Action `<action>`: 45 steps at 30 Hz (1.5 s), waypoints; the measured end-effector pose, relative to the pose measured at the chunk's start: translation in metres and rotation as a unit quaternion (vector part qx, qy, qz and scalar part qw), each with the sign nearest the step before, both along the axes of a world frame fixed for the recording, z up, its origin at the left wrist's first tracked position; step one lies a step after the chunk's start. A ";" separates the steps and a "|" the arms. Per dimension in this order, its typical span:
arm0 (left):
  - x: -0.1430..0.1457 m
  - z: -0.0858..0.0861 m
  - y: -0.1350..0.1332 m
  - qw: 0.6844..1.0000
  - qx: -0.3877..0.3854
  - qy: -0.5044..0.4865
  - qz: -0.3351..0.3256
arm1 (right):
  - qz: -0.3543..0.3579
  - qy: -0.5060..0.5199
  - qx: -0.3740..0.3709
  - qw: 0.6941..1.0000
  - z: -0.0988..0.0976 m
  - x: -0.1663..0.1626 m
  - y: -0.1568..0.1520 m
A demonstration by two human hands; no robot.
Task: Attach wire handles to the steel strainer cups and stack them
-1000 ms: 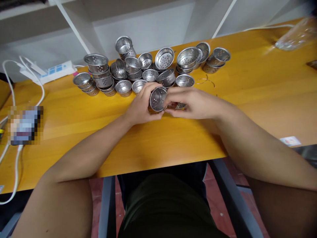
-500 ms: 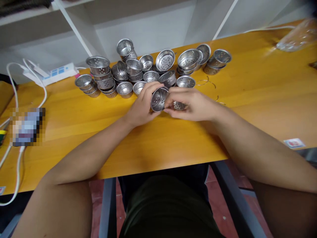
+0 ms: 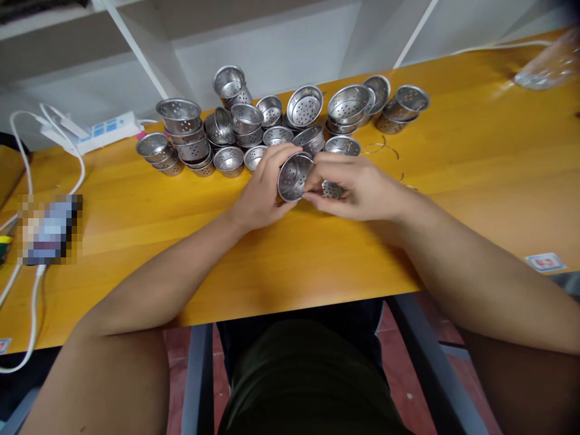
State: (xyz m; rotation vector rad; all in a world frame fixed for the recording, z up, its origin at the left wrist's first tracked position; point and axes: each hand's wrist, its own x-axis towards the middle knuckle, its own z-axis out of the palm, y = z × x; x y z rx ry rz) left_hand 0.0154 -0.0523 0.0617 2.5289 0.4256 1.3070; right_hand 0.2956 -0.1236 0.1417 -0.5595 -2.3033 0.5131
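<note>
Tilted so that its mouth faces me, a small perforated metal cup is held above the table. My left hand is closed round the cup's left side, fingers behind and thumb below. At the right part of the rim, the fingertips of my right hand are pinched on the cup; whether they also hold something thin cannot be made out. Another perforated cup shows partly behind my right fingers. Just beyond both hands stand many more such cups, some stacked, such as a wide one.
Thin curved metal strips lie right of the cups. On the left are a power strip, white cables and a blurred-out phone. A clear plastic bag lies at the far right. Shelving rises behind the table.
Little differs: the view has shifted slightly. Both hands keep their hold on the cup, with the right fingertips still at its rim.
</note>
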 end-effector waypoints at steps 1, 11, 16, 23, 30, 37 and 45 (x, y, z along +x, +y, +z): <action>-0.001 -0.001 0.001 1.000 -0.004 0.004 0.001 | 0.000 -0.001 -0.003 1.000 0.000 0.000 0.000; 0.001 -0.008 0.001 1.000 -0.010 -0.009 -0.010 | 0.007 -0.008 -0.005 1.000 -0.001 0.001 0.002; -0.005 -0.023 0.008 0.998 -0.058 -0.026 0.018 | -0.019 0.049 -0.008 0.999 -0.010 0.003 0.006; -0.014 -0.021 0.014 0.995 -0.073 -0.036 0.049 | -0.076 0.057 -0.005 0.995 -0.017 0.005 0.011; -0.012 -0.026 0.017 0.995 -0.076 -0.055 0.037 | -0.078 0.024 0.035 0.996 -0.013 0.002 0.010; -0.013 -0.019 0.010 0.996 -0.071 -0.033 0.041 | -0.084 -0.032 0.028 0.996 -0.026 0.002 0.013; -0.013 -0.021 0.009 0.997 -0.063 -0.031 0.033 | -0.081 -0.037 0.045 0.995 -0.031 -0.003 0.014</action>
